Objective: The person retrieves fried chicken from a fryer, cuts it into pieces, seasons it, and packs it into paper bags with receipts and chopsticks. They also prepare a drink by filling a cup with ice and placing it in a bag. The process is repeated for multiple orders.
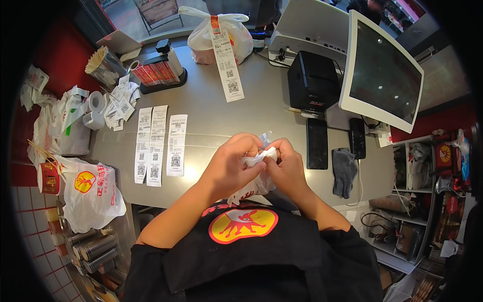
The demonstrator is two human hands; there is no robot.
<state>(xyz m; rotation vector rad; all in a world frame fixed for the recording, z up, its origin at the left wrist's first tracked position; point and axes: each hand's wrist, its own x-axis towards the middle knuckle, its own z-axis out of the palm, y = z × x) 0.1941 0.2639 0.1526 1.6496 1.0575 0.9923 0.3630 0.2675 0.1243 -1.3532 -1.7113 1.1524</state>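
Note:
Over the near edge of the counter, my left hand [241, 156] and my right hand [283, 162] meet at the gathered top of a white plastic bag [260, 155]. Both hands pinch the twisted plastic between thumb and fingers. The bag's body hangs below them, largely hidden by my hands and wrists; a bit of red print shows near my apron. To the left of my left hand lies a single printed receipt [176, 145]. Farther left, two more receipts [151, 147] lie side by side. A black phone [317, 144] rests just right of my right hand.
At the back stands a tied plastic bag [200, 43] with a long receipt attached. A black receipt printer [313, 81] and a white-framed monitor [386, 71] occupy the right. A sticker-roll dispenser [160, 73] and crumpled receipts [122, 102] sit left. A grey cloth [344, 173] lies at right.

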